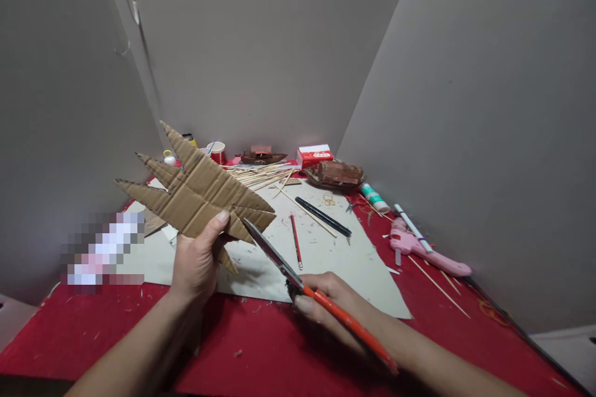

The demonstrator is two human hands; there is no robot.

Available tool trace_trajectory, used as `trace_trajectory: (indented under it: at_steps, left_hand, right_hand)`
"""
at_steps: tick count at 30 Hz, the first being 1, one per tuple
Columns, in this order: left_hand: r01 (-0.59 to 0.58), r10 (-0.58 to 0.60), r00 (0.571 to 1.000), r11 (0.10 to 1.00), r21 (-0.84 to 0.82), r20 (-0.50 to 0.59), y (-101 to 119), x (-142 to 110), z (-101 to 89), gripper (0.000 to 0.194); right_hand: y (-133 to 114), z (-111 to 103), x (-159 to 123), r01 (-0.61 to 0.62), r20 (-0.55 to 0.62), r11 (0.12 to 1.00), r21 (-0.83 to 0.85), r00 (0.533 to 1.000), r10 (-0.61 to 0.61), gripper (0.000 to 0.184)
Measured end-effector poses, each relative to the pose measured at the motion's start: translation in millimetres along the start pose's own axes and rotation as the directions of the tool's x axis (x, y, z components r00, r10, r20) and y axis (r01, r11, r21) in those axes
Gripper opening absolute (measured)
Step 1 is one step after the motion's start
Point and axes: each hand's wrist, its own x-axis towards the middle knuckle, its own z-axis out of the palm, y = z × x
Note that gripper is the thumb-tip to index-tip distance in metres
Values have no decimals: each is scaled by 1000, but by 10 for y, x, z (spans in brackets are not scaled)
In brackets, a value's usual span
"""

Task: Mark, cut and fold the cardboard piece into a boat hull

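My left hand (pixel 198 263) grips a brown corrugated cardboard cutout (pixel 200 189) along its lower edge, thumb on the face. Long pointed spikes stick out on its left side, some with dark pencilled or inked edges, and the right end has a slit. In my right hand (pixel 326 307) are red-handled shears (pixel 284 267), their metal blades reaching up-left to the lower right edge of the cardboard. The fingers around the handles are partly hidden. Whether the blades are biting into the cardboard I cannot tell.
A pale sheet (pixel 261 267) with scraps lies on the red table (pixel 251 347). On it are a pencil (pixel 296 242), a black pen (pixel 323 217) and thin sticks (pixel 258 177). A model boat (pixel 335 173) and red box (pixel 314 155) stand behind; a pink glue gun (pixel 419 248) lies right.
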Motion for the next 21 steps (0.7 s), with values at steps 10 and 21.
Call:
trace_trajectory:
  at_steps: [10, 21]
  left_hand:
    - [79, -79, 997, 993, 93, -5, 41, -15, -26, 30]
    - [109, -109, 994, 994, -20, 0, -69, -105, 28, 55]
  right_hand:
    - [7, -42, -25, -46, 29, 996, -77, 998, 49, 48]
    - [57, 78, 5, -13, -32, 1000, 13, 999, 13, 52]
